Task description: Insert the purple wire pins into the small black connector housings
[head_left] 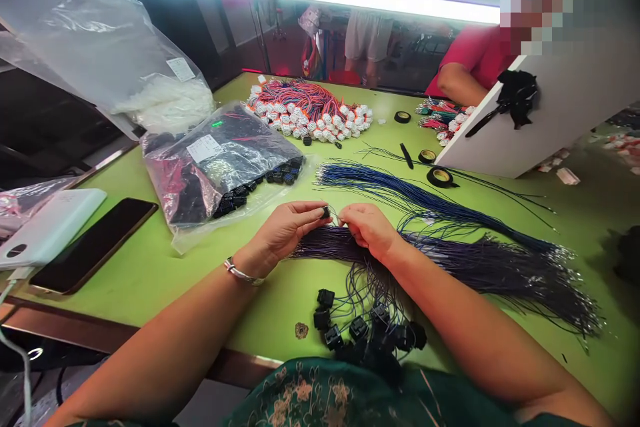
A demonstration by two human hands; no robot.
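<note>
My left hand (287,227) is closed in a pinch on a small black connector (326,212) above the green table (150,267). My right hand (367,227) is closed too, fingertips pinching a thin wire right against that connector. Beneath both hands lies a bundle of dark purple wires (500,267). A bundle of blue wires (400,190) fans out just beyond it. Near the table's front edge sit several black connectors with wires fitted (365,333).
A plastic bag of black connectors (220,167) lies at left, a phone (95,243) and white power bank (50,227) beside it. Red-white wire harnesses (310,110) and tape rolls (440,177) lie farther back. A white board (550,113) leans at right; another person in pink (470,60) sits opposite.
</note>
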